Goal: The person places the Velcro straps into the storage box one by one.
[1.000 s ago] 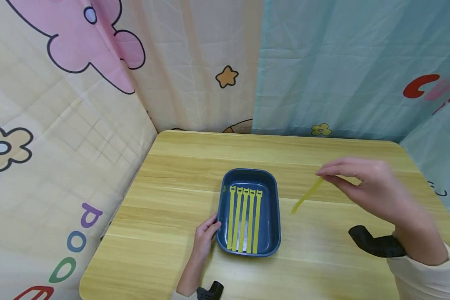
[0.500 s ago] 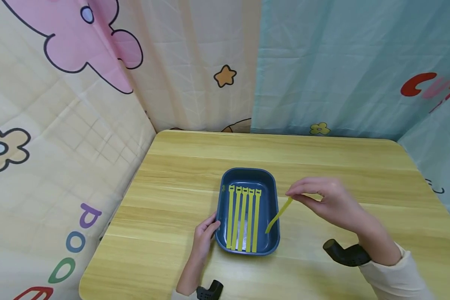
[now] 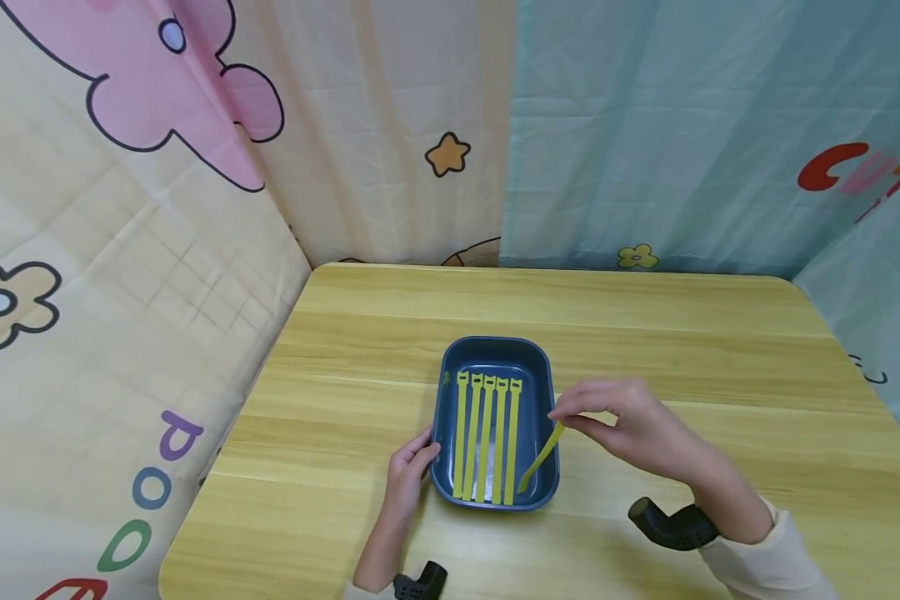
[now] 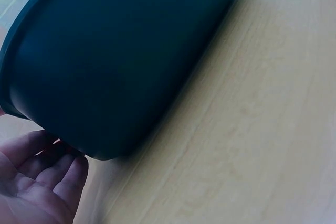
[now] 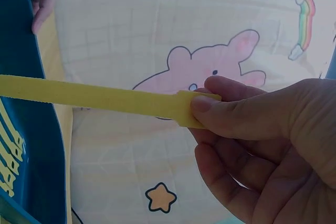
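Between right thumb and fingers, the right hand pinches a yellow hook-and-loop cable tie by its wide head end. The tie's narrow tail slants down into the right side of a dark blue rectangular tray. Several matching yellow cable ties lie side by side in the tray, heads toward the far end. The left hand holds the tray's left side, thumb at the rim and fingers against the outer wall. In the left wrist view those fingers curl at the wall's lower edge.
The tray stands on a light wooden table with rounded corners. Printed cloth curtains hang behind and to the left of it. A black wrist device is worn on the right forearm, another on the left.
My right hand has carried the cable tie leftward and down from beside the tray until its tail is inside the right edge. The left hand stays on the tray.
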Tool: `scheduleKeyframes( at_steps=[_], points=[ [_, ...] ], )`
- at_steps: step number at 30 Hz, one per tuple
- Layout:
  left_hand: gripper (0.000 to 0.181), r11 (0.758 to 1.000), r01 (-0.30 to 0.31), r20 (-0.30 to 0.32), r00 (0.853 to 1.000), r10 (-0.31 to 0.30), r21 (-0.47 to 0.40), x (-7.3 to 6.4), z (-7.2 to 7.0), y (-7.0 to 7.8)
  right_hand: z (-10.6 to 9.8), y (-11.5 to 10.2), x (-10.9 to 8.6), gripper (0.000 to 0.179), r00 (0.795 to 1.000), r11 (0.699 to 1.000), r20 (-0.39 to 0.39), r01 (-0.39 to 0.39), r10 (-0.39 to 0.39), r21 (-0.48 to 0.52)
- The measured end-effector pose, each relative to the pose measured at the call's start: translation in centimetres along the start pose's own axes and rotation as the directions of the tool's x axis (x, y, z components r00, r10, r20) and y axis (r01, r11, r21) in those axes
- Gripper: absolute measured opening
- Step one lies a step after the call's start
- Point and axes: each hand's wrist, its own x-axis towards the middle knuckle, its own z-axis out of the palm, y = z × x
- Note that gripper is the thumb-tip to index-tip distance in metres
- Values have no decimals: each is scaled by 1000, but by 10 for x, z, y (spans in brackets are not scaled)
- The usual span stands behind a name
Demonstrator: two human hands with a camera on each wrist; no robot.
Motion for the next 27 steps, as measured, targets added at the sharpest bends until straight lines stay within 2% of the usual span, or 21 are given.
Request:
scheduleKeyframes(
  at_steps=[4, 7, 9, 14, 18, 24, 27],
  points=[
    [49, 1000, -14, 4, 1000, 14, 9, -1, 1, 2, 3, 1, -1, 33, 999, 999, 15, -32, 33, -24],
    [47, 1000, 3, 0, 1000, -3, 8, -1, 1, 5, 5, 5, -1, 31, 997, 995, 22, -76, 78, -68],
    [46, 1000, 21, 1, 1000, -21, 1, -1, 1, 6, 6, 10, 0, 27, 990, 987, 38, -134, 137, -86],
    [44, 997, 56, 14, 998, -55, -51, -1, 1, 9, 13, 30, 4, 20, 944, 944, 95, -305, 317, -123],
    [43, 996, 55, 17, 998, -54, -65, 0, 1, 9, 23, 54, 6, 17, 909, 913, 114, -386, 401, -131],
    [44, 996, 60, 14, 998, -59, -71, 0, 1, 9, 38, 83, 5, 15, 877, 881, 102, -457, 469, -123],
    [44, 996, 59, 13, 998, -58, -64, 0, 1, 10, 44, 93, 7, 14, 876, 880, 102, -457, 470, -127]
  ],
)
